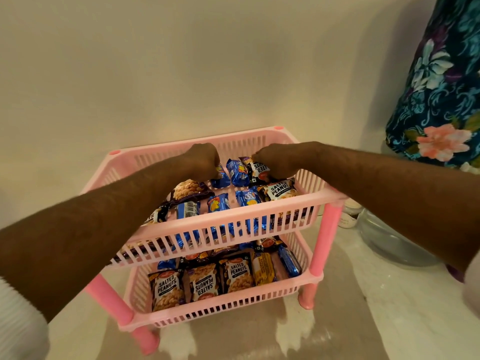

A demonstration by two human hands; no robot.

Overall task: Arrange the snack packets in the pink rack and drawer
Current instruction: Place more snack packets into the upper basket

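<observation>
Pink rack, 2 tiers, on pale worktop by wall. Both tiers hold snack packets. Left hand in top tier, fingers curled on blue packet. Right hand beside it, fingers pinching salted peanuts packet at back right. Floral cloth far right.

White ribbed sleeves, bare forearms.

1. Fingers of the left hand and right hand curl out of sight behind the knuckles.
2. The upper basket hides the lower tier's rear packets.
3. The floral cloth is cropped at the upper right.
</observation>
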